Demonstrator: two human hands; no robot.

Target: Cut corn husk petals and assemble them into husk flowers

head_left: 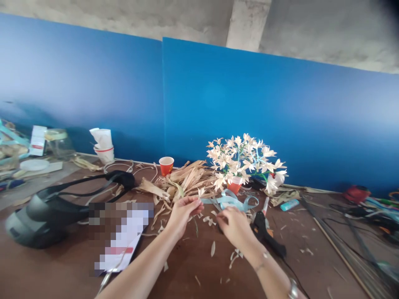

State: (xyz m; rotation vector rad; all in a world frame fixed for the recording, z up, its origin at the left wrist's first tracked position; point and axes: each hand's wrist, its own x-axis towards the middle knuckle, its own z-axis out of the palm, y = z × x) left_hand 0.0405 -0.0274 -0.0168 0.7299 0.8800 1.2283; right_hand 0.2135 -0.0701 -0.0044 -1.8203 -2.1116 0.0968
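Small pale flower sits at the fingertips of our left hand, above the table and in front of the dry husks. We pinch it low, thumb against fingers, petals free on top. Our right hand is near the light blue ribbon, fingers curled; whether they hold anything, we cannot tell.

Handling, by our judgement: almost weightless, petals thin and papery, somewhat stiff, easily creased or torn. Dry rather than slippery. Best hold is the base, with a light pinch; we would keep pressure off the petal tips. The flower bunch in its orange cup looks equally delicate.

Writing: none legible to us. White box at far left has a red mark, too small to read. Orange-red cup has a yellowish print, unclear. Turquoise item at right shows no readable label. Pixelation masks part of the lower left, so no brand there.
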